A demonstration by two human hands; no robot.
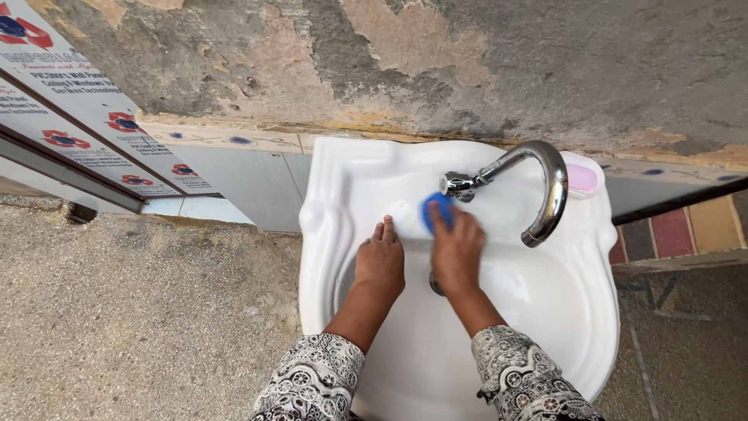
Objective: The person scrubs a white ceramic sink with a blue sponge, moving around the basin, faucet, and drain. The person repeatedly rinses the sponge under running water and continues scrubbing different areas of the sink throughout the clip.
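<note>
A white wall-mounted sink (576, 312) fills the middle of the view, with a curved chrome tap (545, 183) at its back. My right hand (458, 251) presses a blue scrubber (436, 209) against the sink's back ledge, just left of the tap's base. My left hand (380, 261) lies flat on the basin's left inner slope, fingers together, holding nothing. The drain is partly hidden behind my right wrist. Both forearms wear black-and-white patterned sleeves.
A pink soap bar (582, 178) sits on the sink's back right corner. A weathered, peeling wall (436, 62) rises behind. A printed panel (78, 117) leans at the upper left. Speckled concrete floor (140, 312) spreads left, with coloured tiles (686, 230) at right.
</note>
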